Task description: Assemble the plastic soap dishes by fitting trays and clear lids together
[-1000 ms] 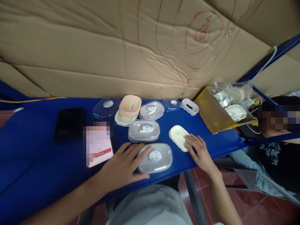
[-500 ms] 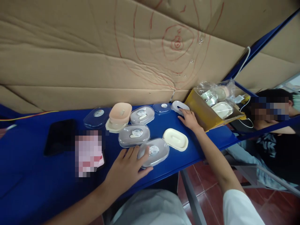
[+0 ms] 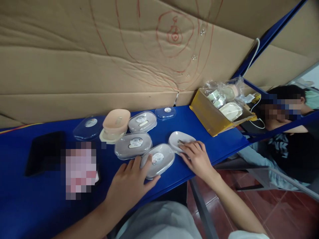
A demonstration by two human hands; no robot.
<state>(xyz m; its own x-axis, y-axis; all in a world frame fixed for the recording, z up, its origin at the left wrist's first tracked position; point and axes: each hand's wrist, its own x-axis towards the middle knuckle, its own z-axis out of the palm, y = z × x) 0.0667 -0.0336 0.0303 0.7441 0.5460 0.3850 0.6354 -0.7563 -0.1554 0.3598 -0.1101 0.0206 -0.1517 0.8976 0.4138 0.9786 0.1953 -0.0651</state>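
Pale slotted dish [image 3: 175,137] lies at the near right of the blue table [image 3: 45,209], held by the right hand [image 3: 198,160] — fingers bent over its top, thumb at the near side. The hand hides much of it, so whether anything sits beneath is hard to say. Just left is the nearest clear-lidded dish [image 3: 161,160]; the left hand [image 3: 129,182], fingers loosely spread, reaches over its left end. Beyond stand a middle lidded dish [image 3: 119,146] and a far lidded dish [image 3: 151,121]. Farther left, a peach dish [image 3: 116,119] rests on a cream piece [image 3: 111,137] — a large clear lid [image 3: 86,131] beside them. A small clear lid [image 3: 163,114] lies at the far edge. At far right, a yellow-sided carton [image 3: 205,114] holds wrapped items [image 3: 221,96]; past it sits another person [image 3: 286,146].
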